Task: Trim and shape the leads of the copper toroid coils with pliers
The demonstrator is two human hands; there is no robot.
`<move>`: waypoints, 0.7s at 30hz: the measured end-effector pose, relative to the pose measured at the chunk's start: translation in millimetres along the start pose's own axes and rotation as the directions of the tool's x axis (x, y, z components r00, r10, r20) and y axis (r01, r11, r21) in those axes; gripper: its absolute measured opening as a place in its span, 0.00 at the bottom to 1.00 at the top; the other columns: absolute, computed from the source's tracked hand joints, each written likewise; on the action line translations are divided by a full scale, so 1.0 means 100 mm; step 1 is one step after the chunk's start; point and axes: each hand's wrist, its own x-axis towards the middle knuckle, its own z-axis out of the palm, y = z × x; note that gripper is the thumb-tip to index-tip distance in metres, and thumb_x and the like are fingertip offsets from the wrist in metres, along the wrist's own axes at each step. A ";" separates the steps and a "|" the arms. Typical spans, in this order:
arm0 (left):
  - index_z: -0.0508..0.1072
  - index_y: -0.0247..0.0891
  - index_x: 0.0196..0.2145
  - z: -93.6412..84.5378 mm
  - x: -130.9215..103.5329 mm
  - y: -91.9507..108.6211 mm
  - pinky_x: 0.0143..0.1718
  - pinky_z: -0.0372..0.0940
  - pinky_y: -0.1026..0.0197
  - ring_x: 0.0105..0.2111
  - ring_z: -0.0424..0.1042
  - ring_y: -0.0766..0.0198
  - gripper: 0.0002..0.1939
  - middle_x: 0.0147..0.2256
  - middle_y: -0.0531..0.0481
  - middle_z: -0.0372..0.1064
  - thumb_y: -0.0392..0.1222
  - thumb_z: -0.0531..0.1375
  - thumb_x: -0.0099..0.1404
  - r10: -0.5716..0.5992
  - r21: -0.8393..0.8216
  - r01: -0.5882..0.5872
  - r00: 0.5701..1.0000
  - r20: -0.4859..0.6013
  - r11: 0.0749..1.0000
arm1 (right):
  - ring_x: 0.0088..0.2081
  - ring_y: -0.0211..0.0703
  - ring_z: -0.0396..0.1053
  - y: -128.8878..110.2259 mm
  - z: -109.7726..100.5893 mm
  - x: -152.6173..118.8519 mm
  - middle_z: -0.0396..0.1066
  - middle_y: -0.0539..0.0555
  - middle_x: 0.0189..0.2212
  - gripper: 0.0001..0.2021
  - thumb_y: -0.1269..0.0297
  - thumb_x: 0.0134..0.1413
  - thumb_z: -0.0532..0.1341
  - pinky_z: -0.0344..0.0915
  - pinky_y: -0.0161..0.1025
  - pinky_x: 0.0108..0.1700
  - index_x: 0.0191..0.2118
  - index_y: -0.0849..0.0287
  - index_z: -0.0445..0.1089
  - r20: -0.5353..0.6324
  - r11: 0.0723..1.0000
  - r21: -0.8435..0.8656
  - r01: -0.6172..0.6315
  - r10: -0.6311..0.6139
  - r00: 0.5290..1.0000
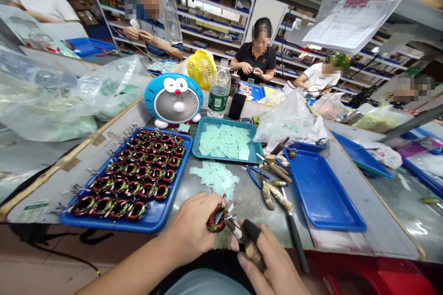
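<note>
A blue tray (pixel 157 219) on the desk (pixel 55 184) carries rows of wound toroid coils (pixel 138 168). Behind it stands a blue cat-faced desk fan (pixel 173 100), with a yellow fan (pixel 201 68) farther back. A water bottle (pixel 219 91) and a dark phone (pixel 236 106) stand beside a teal tray (pixel 197 147) of pale green squares (pixel 226 140); more squares (pixel 216 178) lie loose in front. Assorted hand tools (pixel 273 179) lie left of an empty blue tray (pixel 321 193). Clear plastic bags (pixel 289 117) sit behind.
</note>
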 end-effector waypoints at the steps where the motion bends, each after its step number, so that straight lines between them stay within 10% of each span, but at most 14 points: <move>1: 0.69 0.41 0.35 0.00 0.00 0.00 0.31 0.54 0.60 0.28 0.64 0.60 0.28 0.28 0.54 0.67 0.69 0.66 0.57 0.007 -0.004 -0.007 1.000 -0.001 1.000 | 0.48 0.45 0.74 -0.02 -0.02 0.02 0.70 0.56 0.49 0.31 0.69 0.64 0.59 0.75 0.39 0.50 0.70 0.47 0.53 -0.018 1.000 -0.013 0.022 -0.022 1.000; 21: 0.65 0.41 0.31 0.09 -0.10 0.16 0.28 0.52 0.61 0.26 0.62 0.62 0.21 0.26 0.56 0.65 0.59 0.67 0.61 -0.062 -0.078 0.053 0.991 -0.121 0.996 | 0.42 0.50 0.73 -0.02 0.03 0.12 0.72 0.60 0.42 0.23 0.75 0.57 0.53 0.74 0.43 0.41 0.58 0.60 0.61 -0.105 0.971 -0.222 0.091 -0.117 0.988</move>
